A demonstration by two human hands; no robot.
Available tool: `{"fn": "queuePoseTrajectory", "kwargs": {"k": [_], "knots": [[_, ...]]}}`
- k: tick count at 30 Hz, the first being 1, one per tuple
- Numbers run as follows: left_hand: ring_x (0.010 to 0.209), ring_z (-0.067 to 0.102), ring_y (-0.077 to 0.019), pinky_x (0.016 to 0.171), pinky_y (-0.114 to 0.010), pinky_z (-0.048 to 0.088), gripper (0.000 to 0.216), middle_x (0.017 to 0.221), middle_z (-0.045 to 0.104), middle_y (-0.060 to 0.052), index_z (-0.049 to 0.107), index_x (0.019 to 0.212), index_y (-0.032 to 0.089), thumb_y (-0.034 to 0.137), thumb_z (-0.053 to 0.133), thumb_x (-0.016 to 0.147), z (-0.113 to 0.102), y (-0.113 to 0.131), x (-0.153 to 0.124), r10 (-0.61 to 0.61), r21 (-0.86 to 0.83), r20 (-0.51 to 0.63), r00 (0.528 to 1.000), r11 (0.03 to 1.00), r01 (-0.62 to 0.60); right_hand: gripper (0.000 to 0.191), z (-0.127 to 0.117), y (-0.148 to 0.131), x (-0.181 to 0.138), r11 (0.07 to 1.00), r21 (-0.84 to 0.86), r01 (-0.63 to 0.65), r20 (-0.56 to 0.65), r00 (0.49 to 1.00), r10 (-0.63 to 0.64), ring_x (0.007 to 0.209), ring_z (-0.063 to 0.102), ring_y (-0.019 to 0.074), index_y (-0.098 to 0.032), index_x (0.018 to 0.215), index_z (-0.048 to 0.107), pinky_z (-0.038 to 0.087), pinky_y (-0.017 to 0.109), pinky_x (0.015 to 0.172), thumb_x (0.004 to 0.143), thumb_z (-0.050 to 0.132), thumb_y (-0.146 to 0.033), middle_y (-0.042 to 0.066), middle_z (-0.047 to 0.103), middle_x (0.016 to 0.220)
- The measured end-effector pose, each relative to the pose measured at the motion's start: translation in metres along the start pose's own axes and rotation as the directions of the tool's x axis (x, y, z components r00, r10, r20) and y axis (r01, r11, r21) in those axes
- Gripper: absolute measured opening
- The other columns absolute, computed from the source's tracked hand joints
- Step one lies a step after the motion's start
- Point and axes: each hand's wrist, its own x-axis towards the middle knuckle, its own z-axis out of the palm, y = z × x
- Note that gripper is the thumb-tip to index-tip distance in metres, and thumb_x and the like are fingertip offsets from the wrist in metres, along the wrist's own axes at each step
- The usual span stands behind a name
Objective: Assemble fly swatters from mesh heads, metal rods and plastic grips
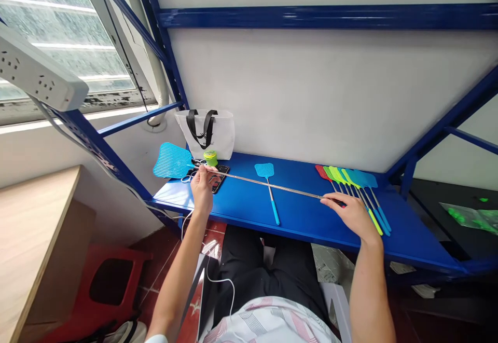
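A telescopic fly swatter is stretched out across my front, its metal rod (268,182) long and thin. My left hand (203,184) pinches the rod close to the swatter's blue mesh head (173,160). At the other end, my right hand (348,212) is closed round the handle, which is mostly hidden; a dark bit of it shows. Beneath the rod lies a shorter fly swatter (265,170) with a blue head and blue handle. Beside my right hand, several fly swatters (346,174) with red, green and blue heads lie in a row.
The blue desk (237,205) has a metal frame (330,17) round it. A white bag (223,133) with black handles, a green tub (210,158), a phone (222,172) and scissors (185,179) are at the left. A power strip (42,73) hangs upper left.
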Motion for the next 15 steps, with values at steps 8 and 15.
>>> {"fn": "queuePoseTrajectory", "kwargs": {"k": [8,15], "knots": [[0.085,0.076,-0.0206,0.064,-0.027,0.061,0.054,0.107,0.084,-0.015,0.083,0.094,0.015,0.069,0.082,0.093,0.04,-0.02,-0.048,-0.13,0.054,0.222,0.966,0.991,0.121,0.037,0.006,-0.005,-0.004,0.999,0.018,0.032,0.078,0.996,-0.033,0.121,0.081,0.0365,-0.034,0.106,0.093,0.065,0.047,0.104,0.098,0.075,-0.066,0.005,0.088,0.119],[0.077,0.077,-0.0207,0.068,-0.035,0.068,0.055,0.137,0.08,-0.02,0.089,0.1,0.015,0.068,0.076,0.099,0.082,-0.041,-0.136,-0.368,0.184,0.564,0.739,0.929,0.322,0.036,0.083,-0.078,-0.002,0.948,0.217,0.232,0.175,0.946,-0.272,0.093,0.083,0.0278,-0.029,0.1,0.089,0.063,0.035,0.083,0.11,0.063,-0.05,0.005,0.089,0.104]]}}
